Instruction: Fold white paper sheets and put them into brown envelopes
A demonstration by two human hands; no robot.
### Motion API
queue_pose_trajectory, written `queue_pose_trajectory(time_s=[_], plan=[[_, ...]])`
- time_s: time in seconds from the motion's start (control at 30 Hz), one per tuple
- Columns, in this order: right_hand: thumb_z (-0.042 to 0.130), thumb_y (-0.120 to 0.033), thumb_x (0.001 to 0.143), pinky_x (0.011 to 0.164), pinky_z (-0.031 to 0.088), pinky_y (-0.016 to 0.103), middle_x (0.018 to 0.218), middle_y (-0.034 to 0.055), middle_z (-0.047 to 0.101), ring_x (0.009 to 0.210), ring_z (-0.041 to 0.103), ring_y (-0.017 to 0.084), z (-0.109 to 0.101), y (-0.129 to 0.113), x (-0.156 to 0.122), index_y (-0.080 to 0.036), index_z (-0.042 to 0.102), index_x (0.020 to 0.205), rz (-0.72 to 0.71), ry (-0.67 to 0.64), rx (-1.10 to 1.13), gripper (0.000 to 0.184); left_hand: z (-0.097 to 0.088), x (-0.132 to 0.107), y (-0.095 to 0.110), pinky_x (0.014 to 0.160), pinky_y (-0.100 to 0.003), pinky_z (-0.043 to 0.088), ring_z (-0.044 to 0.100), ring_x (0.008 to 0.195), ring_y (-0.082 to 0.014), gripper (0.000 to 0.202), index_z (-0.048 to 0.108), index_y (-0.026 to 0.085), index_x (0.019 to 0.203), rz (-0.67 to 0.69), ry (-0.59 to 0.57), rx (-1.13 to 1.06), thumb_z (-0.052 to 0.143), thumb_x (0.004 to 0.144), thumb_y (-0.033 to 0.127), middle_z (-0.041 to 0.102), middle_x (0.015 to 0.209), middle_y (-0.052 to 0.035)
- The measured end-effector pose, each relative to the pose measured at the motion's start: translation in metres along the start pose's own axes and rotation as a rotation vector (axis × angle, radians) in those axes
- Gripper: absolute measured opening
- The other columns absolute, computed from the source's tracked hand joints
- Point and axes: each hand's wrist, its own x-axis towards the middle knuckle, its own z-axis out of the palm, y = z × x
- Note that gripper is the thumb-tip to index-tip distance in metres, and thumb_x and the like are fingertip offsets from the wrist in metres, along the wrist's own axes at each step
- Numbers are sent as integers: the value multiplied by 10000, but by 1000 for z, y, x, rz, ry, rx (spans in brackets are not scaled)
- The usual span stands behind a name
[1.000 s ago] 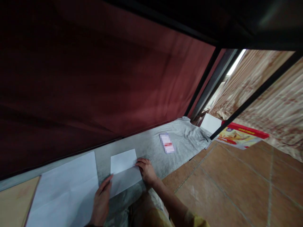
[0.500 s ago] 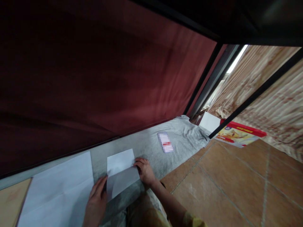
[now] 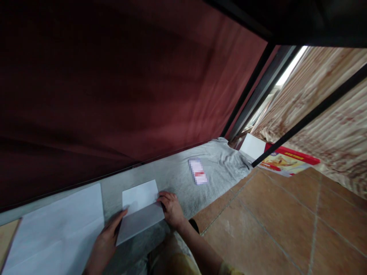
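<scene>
A white sheet of paper with a crease across it lies on the grey cloth; its near half is angled up towards me and looks greyer. My left hand grips the left edge, thumb on the inside near the crease and the other fingers mostly hidden. At the right end of the crease, my right hand pinches the paper with bent fingers. Left of my left hand is a larger white sheet with faint fold lines.
A small pale card-like item with a red mark, blurred out, rests on the cloth. Dark red fabric hangs behind. Black metal bars, a red and yellow printed box and brown floor tiles are to the right.
My left hand has shifted left, and its thumb now shows at the crease. The near half's left corner has swung outward to the left. My right hand keeps its hold; the view has moved slightly.
</scene>
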Motion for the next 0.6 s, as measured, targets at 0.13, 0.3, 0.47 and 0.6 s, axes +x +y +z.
queue_pose_trajectory(time_s=[0.13,0.3,0.47,0.6], plan=[[618,-116,880,1043,420,381,1316,61,630,1215,559,222,3,0,1,-227,669,1134,26,16,-8,282,-2,5,8,1056,-469,508,666,1144,-323,497,706,270,1115,-10,17,0,661,631,376,710,1232,-79],[583,-129,922,1037,425,381,1316,61,626,1225,552,219,3,-4,4,-231,680,1110,69,26,-30,235,-1,9,9,1049,-504,493,638,1147,-349,466,724,266,1027,46,16,6,679,591,423,701,1187,-96],[573,-155,943,1062,407,397,1336,44,609,1254,534,223,0,-8,5,-256,665,1163,79,11,-41,259,8,16,6,1042,-491,494,655,1065,-317,301,734,262,876,5,113,34,580,704,454,714,1064,-89],[570,-225,968,1044,421,420,1313,61,620,1222,552,243,0,-9,6,-243,653,1154,88,10,-77,204,13,21,8,1041,-482,498,659,1031,-315,303,720,268,800,-6,153,57,568,733,521,722,969,-85]])
